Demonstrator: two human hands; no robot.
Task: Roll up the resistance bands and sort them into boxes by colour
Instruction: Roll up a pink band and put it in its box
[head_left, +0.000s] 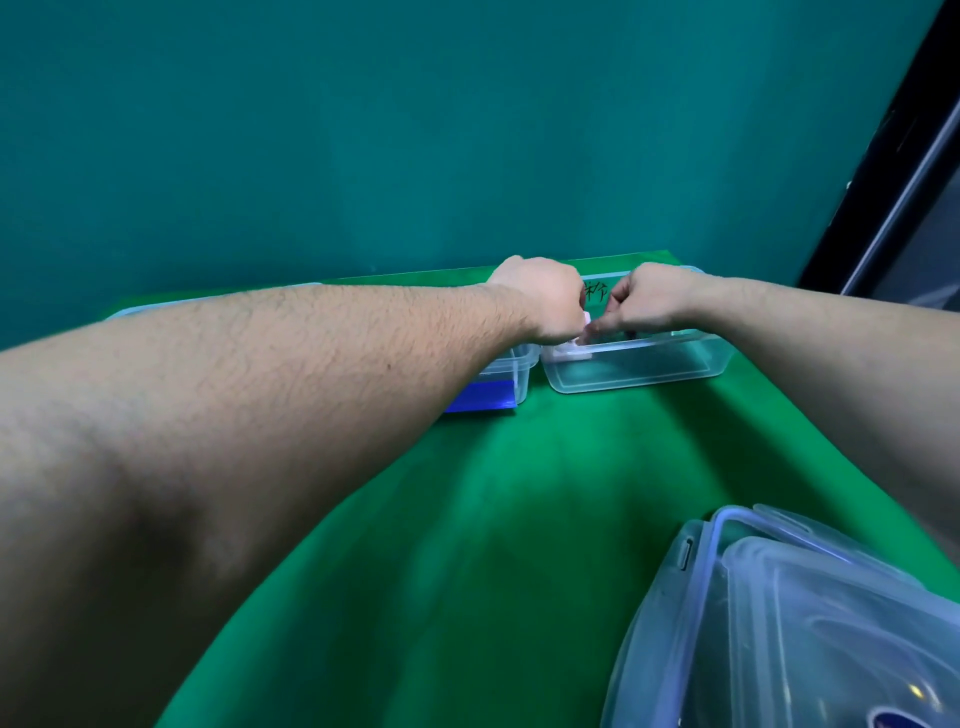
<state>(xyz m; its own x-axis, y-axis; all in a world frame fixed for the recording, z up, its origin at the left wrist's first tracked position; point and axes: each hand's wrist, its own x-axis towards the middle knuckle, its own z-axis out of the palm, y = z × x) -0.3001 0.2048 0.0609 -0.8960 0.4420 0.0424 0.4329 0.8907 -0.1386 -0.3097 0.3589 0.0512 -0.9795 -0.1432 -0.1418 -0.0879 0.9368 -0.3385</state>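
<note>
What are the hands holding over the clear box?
Both hands, left hand and right hand, pinch a small pale pink roll at its top, inside the clear box.

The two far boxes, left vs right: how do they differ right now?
The left box holds something blue and is largely hidden behind the left forearm; the right box shows fully, with a pale pink roll at its left end. Both the left hand and right hand are at the right box. Both boxes are clear, lidless plastic.
</note>
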